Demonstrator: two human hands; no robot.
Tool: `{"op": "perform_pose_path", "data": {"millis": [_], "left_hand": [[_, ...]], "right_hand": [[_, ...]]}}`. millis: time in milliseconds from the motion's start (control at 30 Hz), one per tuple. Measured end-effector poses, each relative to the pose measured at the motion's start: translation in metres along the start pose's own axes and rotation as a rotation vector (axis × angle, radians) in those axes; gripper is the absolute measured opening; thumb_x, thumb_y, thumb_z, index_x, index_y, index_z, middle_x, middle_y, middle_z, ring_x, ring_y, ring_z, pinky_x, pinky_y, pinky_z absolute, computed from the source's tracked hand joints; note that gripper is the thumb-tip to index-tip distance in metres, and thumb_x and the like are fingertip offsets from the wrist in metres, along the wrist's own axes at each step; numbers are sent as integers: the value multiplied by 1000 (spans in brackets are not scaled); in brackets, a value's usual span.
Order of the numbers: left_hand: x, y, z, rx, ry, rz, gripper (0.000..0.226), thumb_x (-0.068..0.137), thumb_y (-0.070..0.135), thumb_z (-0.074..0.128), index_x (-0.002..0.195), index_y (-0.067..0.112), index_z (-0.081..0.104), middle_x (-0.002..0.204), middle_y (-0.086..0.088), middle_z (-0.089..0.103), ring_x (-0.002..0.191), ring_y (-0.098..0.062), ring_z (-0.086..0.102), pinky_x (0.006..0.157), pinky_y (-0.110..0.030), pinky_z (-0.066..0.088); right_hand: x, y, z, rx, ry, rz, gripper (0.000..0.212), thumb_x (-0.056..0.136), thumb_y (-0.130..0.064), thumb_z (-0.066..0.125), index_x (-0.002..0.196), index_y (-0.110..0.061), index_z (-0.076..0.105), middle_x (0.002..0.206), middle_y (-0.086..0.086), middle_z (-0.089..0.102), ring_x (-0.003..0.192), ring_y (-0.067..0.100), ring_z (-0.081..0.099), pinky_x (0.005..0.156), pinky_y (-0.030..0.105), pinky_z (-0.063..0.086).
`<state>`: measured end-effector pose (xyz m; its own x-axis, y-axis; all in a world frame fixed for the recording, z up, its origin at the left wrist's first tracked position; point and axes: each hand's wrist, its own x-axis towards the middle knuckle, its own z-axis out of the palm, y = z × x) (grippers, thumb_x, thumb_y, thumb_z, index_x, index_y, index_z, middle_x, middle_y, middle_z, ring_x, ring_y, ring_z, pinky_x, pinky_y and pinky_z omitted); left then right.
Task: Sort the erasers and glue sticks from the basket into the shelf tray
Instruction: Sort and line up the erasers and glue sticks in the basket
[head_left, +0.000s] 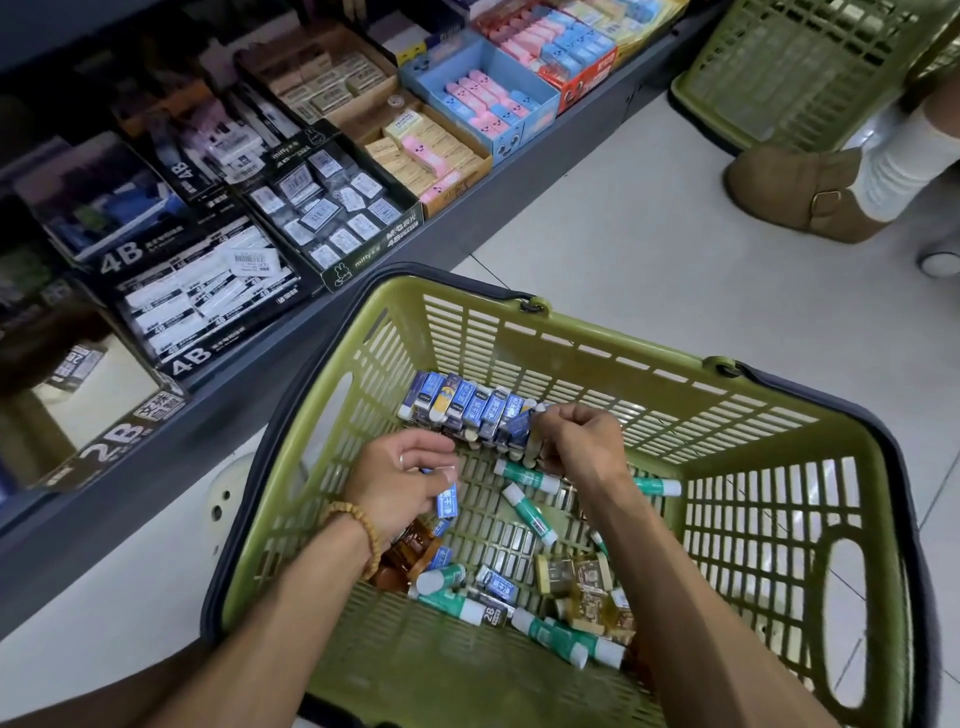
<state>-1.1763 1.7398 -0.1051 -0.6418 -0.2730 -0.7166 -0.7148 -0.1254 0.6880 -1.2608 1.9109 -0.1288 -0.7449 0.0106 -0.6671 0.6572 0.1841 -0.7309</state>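
Green basket — both hands gripping blue erasers.

Single head view, looking steeply down, close over basket on floor; shelf upper left.

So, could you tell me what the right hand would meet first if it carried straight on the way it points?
Most likely the row of blue erasers along the far basket wall; the right hand already seems to touch its near end, though depth is unclear.
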Motion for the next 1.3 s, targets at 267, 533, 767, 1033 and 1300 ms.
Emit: {"op": "perform_pose_path", "data": {"millis": [267,533,767,1033,1300], "left_hand": [[8,0,-7,48,86,-21,34,73,-9,75,100,10,67,94,-7,70,84,-18,70,62,-20,56],[7,1,-8,133,-16,-32,26,77,-7,73,96,11,72,84,-3,64,79,-14,65,71,-25,59],[7,3,-4,-10,-6,-31,20,75,-4,75,91,9,73,92,-11,65,85,-19,70,79,-29,59],[5,7,29,-34,-48,88,16,78,-6,73,82,9,70,77,-3,65,67,-11,65,61,-19,56],[17,-20,55,547,-322,168,28,77,15,80,99,22,65,87,5,70,77,-8,66,71,-20,54]], "right_hand": [[23,6,22,-41,117,-32,11,88,-7,74,93,-1,68,65,10,66,46,12,56,45,22,48],[30,20,28,-269,148,-189,2,87,-10,74,89,-12,76,77,1,73,72,17,71,76,38,61],[1,10,17,-331,1,-288,20,92,-17,63,75,-13,73,75,2,73,66,15,66,62,33,55],[-40,4,-9,-191,-374,-76,28,96,-17,64,89,10,66,79,19,64,67,23,57,65,36,48],[-43,22,-58,-39,-153,-18,10,94,-7,65,91,3,66,71,10,61,61,19,52,59,29,46]]}}
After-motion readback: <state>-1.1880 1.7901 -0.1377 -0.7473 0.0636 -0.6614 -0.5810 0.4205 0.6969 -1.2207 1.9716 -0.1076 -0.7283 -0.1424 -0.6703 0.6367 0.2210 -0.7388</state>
